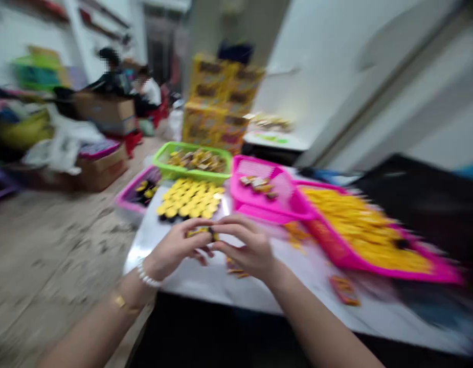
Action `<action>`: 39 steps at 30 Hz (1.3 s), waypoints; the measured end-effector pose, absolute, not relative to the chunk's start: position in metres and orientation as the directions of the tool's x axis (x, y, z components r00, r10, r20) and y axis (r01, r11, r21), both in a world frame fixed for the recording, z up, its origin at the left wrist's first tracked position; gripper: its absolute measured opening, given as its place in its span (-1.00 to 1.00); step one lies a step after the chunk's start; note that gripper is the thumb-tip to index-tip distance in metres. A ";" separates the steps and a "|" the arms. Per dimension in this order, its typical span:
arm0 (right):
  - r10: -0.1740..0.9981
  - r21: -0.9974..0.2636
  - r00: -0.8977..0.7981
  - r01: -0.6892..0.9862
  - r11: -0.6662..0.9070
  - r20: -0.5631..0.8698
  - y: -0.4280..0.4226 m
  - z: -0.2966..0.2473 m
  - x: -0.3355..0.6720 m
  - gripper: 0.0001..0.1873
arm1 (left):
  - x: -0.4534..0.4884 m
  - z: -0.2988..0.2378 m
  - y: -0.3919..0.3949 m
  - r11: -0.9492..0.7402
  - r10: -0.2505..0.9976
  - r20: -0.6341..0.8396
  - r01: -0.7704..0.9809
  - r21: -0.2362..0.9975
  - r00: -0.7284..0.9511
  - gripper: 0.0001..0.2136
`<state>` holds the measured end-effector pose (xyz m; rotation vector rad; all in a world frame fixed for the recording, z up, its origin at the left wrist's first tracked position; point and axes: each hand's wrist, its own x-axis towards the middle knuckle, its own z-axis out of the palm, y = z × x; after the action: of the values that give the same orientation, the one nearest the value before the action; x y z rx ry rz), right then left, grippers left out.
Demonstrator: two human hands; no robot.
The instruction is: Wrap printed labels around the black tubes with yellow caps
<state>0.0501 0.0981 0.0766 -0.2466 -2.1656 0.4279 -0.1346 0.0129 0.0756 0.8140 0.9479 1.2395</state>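
Above the white table (205, 286), my left hand (175, 246) and my right hand (253, 249) meet fingertip to fingertip. Between them is a small yellow-and-black piece (210, 233), partly covered by the fingers and blurred. The left fingers curl round it, while the right fingers and thumb pinch its near side. Just beyond my hands stand rows of small black round containers with yellow tops (188, 197). Under my right hand lie small printed packets (235, 268), partly hidden.
A green basket (163, 166) with small yellow and brown pieces stands behind the rows. Pink baskets (270, 214) stand to the right, one heaped with yellow pieces (351, 220). A red-and-yellow packet (344, 290) lies at right. Yellow boxes (221, 102) are stacked behind; two people sit at back left.
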 end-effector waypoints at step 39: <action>0.814 -0.988 -0.564 -0.025 0.153 0.141 0.139 0.014 0.069 -0.65 | -0.114 0.032 0.070 0.004 1.000 -0.004 -0.097 0.995 -0.002 -0.58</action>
<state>0.0692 0.1390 0.0137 -0.7601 -1.7199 1.4936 -0.1140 0.0704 0.0317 1.1335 1.1401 1.2523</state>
